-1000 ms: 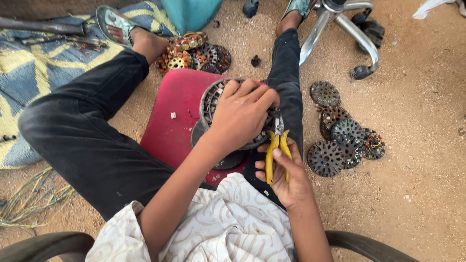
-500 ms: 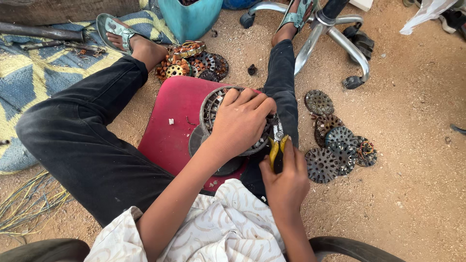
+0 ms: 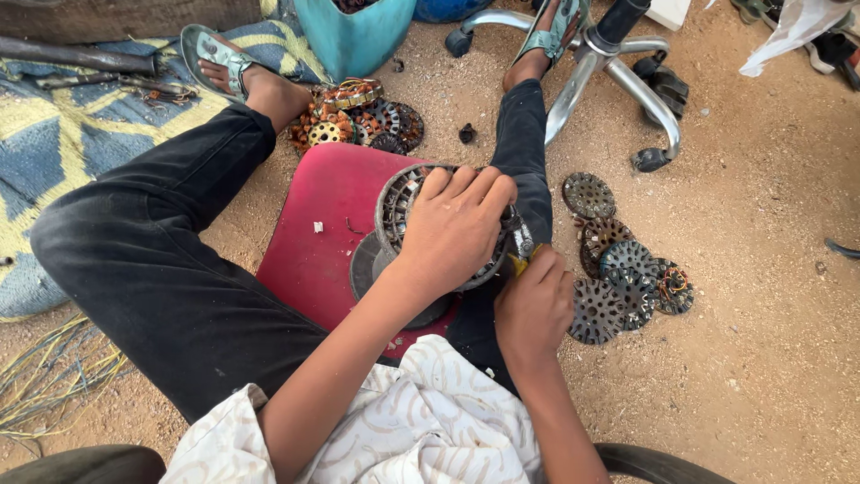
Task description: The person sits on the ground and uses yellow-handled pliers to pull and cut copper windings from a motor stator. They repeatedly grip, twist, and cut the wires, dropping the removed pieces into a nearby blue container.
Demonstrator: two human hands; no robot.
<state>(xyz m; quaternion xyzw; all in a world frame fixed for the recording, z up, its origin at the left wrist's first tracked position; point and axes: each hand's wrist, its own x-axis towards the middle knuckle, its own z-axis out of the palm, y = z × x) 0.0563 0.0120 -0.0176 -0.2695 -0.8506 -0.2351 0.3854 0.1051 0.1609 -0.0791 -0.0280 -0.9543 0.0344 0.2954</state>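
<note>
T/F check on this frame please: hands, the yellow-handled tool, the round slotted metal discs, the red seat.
1. The left hand presses down on a round slotted metal core. True.
2. The right hand grips yellow-handled pliers. True.
3. The core sits on a blue cushion. False: it rests on a red seat.
4. A pile of bare slotted discs lies on the sandy ground at the person's right side. True.
5. The discs with copper windings lie beside the right hand. False: they lie farther off, near the left foot.

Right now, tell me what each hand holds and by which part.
Left hand presses the round motor stator from above; right hand grips yellow-handled pliers by the handles.
</note>
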